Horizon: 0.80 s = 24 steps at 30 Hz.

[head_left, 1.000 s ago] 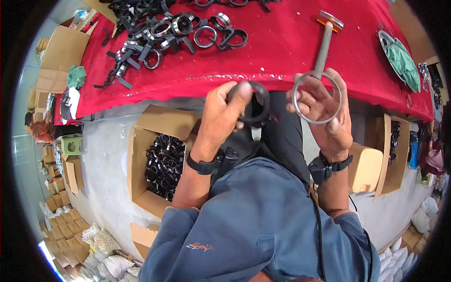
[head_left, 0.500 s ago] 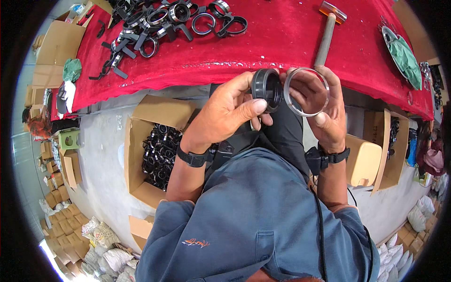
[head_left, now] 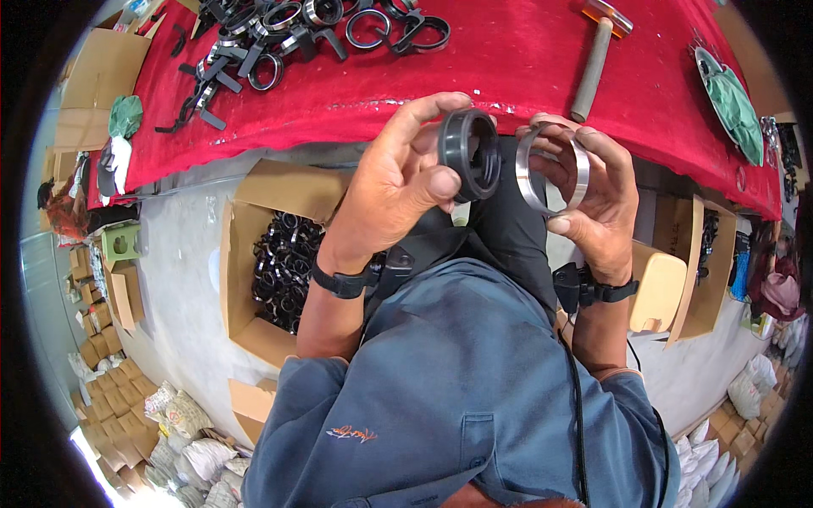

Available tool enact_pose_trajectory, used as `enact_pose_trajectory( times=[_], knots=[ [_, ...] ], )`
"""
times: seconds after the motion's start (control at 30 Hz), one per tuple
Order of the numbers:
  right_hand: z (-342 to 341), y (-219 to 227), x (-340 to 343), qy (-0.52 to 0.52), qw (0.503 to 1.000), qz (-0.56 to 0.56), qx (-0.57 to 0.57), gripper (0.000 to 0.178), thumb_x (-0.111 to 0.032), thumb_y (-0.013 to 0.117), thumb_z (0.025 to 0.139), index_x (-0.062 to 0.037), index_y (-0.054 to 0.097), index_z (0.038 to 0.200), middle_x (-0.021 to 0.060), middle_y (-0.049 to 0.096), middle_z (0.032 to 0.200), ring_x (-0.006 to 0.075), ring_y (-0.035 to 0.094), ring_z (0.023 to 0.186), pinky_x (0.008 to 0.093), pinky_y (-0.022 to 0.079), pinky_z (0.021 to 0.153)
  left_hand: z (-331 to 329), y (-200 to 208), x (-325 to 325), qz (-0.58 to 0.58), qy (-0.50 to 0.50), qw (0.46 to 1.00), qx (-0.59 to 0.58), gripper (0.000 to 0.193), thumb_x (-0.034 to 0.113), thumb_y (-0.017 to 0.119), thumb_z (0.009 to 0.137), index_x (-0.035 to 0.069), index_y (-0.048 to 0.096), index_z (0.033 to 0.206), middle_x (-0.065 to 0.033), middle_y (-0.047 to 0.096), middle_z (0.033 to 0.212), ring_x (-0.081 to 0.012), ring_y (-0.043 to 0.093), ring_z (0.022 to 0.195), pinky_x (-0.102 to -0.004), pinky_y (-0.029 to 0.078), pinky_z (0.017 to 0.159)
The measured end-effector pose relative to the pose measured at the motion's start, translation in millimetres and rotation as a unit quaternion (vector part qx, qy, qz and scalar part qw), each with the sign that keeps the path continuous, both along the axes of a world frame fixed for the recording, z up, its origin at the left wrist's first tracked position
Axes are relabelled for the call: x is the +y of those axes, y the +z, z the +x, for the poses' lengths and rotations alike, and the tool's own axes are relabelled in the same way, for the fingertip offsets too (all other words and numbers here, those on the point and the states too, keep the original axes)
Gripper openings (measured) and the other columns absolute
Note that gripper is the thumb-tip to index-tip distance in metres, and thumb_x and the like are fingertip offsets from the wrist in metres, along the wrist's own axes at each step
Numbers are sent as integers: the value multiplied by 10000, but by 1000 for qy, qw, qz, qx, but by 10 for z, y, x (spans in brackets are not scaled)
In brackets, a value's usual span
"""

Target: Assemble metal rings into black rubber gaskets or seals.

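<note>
My left hand (head_left: 394,173) grips a thick black ring (head_left: 457,152), fingers and thumb round its left side. In my right hand (head_left: 597,195) is a thin silver metal ring (head_left: 582,173), pinched at its rim and tilted so its inner wall shows. The two rings face each other a short way apart, not touching, above my lap at the front edge of the red-covered table (head_left: 508,68). Beyond my right hand lies a hammer (head_left: 593,72) with a wooden handle and a shiny orange-tinted head. Parts of both hands' fingers are hidden behind the rings.
At the far left of the table is a pile of black and silver ring parts with tabs (head_left: 254,51). Below, a cardboard box (head_left: 240,296) holds many similar parts. A green cloth (head_left: 730,106) lies at the table's right. A cream-coloured stool (head_left: 659,289) stands at my right.
The two rings have moved slightly apart. My right hand has turned the metal ring, showing more of its inner wall. My left hand has shifted a little left with the black ring.
</note>
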State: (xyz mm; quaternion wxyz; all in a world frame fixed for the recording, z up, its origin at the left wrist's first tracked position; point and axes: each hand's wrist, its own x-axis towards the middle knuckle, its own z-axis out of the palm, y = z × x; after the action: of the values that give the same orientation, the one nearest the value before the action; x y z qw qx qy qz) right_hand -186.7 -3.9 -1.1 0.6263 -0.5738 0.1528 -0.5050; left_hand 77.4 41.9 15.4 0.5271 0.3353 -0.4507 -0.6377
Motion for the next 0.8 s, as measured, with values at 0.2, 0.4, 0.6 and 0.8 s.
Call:
enact_pose_trajectory(
  times=[0.2, 0.4, 0.6, 0.8],
  knots=[
    [124, 67, 32, -72, 983, -105, 135, 733, -148, 937, 810, -41, 589, 1446, 227, 563, 1522, 320, 593, 1395, 459, 485, 1193, -72, -25, 7, -75, 38, 987, -136, 867, 300, 941, 852, 42, 485, 1542, -111, 633, 1445, -149, 638, 1193, -311, 543, 997],
    [199, 92, 48, -120, 950, -190, 217, 664, -291, 916, 833, -65, 644, 1395, 233, 660, 1414, 394, 640, 1329, 490, 524, 1098, -99, -29, -15, -129, 40, 978, -158, 858, 287, 951, 827, 42, 508, 1520, -135, 616, 1510, -273, 591, 1410, -419, 448, 1202],
    [247, 120, 94, -122, 953, -184, 207, 639, -272, 910, 840, -68, 649, 1386, 239, 653, 1424, 399, 646, 1319, 493, 520, 1104, -98, 15, 2, -100, 19, 985, -140, 941, 322, 960, 806, 30, 454, 1544, -163, 559, 1555, -289, 512, 1482, -436, 384, 1257],
    [253, 106, 81, -126, 949, -200, 210, 637, -269, 910, 839, -70, 649, 1385, 244, 654, 1423, 403, 644, 1324, 496, 521, 1102, -85, 57, 6, -111, 15, 979, -171, 906, 286, 948, 825, 22, 455, 1538, -166, 553, 1568, -293, 520, 1480, -440, 399, 1249]
  ],
)
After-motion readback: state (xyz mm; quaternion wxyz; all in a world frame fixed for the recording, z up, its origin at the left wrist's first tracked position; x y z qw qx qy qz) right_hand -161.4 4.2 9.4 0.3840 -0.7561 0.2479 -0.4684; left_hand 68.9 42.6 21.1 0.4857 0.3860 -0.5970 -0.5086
